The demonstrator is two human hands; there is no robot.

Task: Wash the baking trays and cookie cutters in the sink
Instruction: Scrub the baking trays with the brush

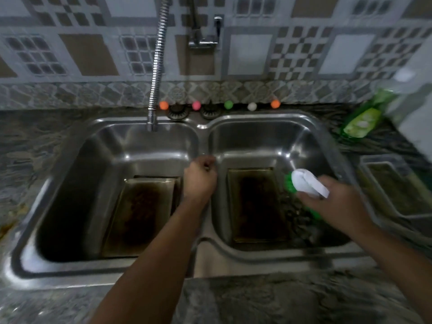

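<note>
Inside each sink basin lies one dark, grimy baking tray.

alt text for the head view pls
A person's right hand holds a green bottle with a white cap over the right basin of a steel double sink; the left hand is curled above the divider. Each basin holds a dirty baking tray.

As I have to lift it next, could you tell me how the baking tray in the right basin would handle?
The baking tray looks like rigid metal, so probably stiff. Its dark, grimy bottom may be slippery. It lies flat in the sink, so it is unlikely to tip.
</note>
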